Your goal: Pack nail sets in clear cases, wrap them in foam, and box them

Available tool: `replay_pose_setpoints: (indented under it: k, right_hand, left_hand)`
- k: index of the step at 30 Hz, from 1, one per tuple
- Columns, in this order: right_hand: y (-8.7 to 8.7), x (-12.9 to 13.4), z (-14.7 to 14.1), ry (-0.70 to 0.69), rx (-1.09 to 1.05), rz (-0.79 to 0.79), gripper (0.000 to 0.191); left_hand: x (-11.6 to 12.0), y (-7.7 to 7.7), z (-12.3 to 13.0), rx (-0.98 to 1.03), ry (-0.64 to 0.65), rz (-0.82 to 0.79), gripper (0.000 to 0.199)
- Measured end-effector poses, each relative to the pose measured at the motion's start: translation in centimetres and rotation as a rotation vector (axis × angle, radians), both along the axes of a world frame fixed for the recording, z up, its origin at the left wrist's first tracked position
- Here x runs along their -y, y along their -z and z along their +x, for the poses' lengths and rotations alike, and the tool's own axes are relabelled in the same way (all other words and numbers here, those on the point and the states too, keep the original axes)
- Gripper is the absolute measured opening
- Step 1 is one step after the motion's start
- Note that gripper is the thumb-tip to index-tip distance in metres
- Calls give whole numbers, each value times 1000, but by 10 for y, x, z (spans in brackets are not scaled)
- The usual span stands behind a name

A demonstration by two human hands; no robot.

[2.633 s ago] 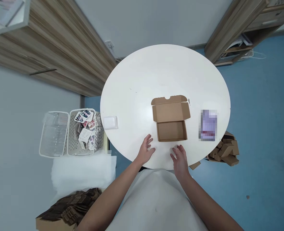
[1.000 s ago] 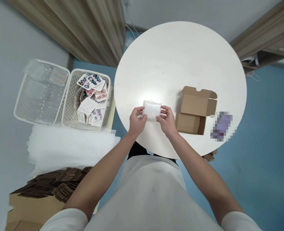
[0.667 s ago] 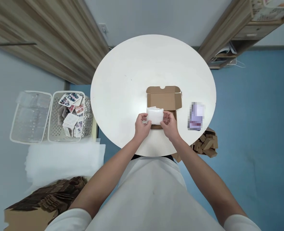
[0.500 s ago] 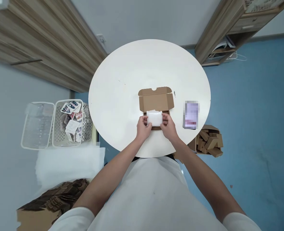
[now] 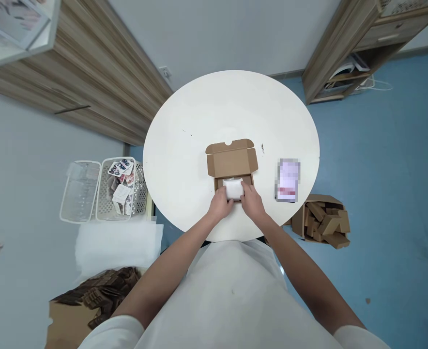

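A small white wrapped packet (image 5: 234, 189) lies within an open brown cardboard box (image 5: 231, 164) on the white table. The box's lid stands folded back, away from me. My left hand (image 5: 221, 204) grips the packet at its left end, fingers curled over the box's near left corner. At the right end, my right hand (image 5: 252, 199) holds the same packet between thumb and fingers. What lies under the packet is hidden.
On the table (image 5: 185, 169), a pixelated phone-like item (image 5: 287, 180) lies to the right. Left of the table are a white basket of cards (image 5: 121, 189), white foam sheets (image 5: 119, 247) and a carton of flat cardboard (image 5: 101, 295). A carton of small boxes (image 5: 326, 220) stands right.
Both hands have lowered the white packet from above the box down into it. The box has shifted slightly left relative to the phone-like item, and the camera view has moved a little.
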State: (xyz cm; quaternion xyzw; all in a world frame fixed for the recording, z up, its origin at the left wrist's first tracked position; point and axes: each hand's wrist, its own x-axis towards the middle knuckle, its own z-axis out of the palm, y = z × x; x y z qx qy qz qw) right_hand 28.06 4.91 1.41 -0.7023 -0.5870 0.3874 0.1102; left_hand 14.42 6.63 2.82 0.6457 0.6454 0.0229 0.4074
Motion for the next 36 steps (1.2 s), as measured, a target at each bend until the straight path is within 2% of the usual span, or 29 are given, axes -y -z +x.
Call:
replay_pose_setpoints:
  k: [5, 9, 14, 16, 18, 20, 22, 27, 32, 36]
  right_hand:
    - [4, 0, -5, -109, 163, 30, 59]
    - [5, 5, -7, -128, 172, 92, 60]
    - [-12, 14, 7, -95, 62, 299, 50]
    - [-20, 13, 19, -34, 42, 317, 47]
    - [-23, 11, 31, 36, 17, 236, 47]
    - [-21, 8, 41, 89, -46, 109, 48]
    - [-15, 6, 47, 124, -133, 1, 48]
    - [-5, 10, 44, 199, -274, -111, 50]
    - [-8, 22, 32, 227, -337, -138, 50]
    - [-5, 33, 27, 235, -405, -172, 48]
  left_hand:
    - [5, 2, 3, -20, 1, -8, 60]
    - [9, 0, 5, 50, -34, 21, 60]
    - [10, -8, -2, 170, -110, 147, 49]
    - [9, -9, -10, 189, -189, 210, 45]
    - [7, -7, -20, 197, -309, 179, 45]
    - [6, -2, -29, 224, -421, 68, 48]
    - [6, 3, -35, 271, -474, -38, 49]
    - [8, 7, -40, 350, -430, -81, 45]
    - [15, 3, -44, 296, -423, -41, 48]
    - [22, 6, -57, 300, -425, -47, 45]
